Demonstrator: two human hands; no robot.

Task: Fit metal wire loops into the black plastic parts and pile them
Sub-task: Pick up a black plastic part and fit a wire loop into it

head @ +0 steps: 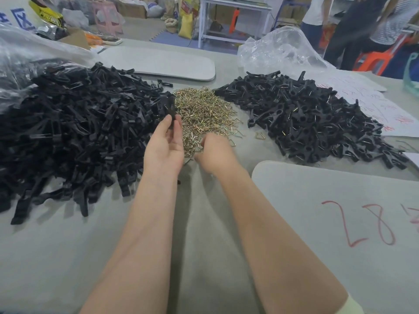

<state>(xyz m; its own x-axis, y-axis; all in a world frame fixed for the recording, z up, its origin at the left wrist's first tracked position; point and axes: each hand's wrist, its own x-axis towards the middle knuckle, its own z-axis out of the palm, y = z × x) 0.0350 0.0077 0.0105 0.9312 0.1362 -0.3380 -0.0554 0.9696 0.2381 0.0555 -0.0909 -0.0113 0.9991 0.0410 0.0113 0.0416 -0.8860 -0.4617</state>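
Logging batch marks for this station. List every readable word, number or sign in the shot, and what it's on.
"28": red handwriting on the grey board; a further red mark after it is cut off by the frame edge.
"区": blue character on the sign at top left; the character beside it is cut off.
White paper: red handwriting, too blurred to read.
Yellow sack: print too small to read.
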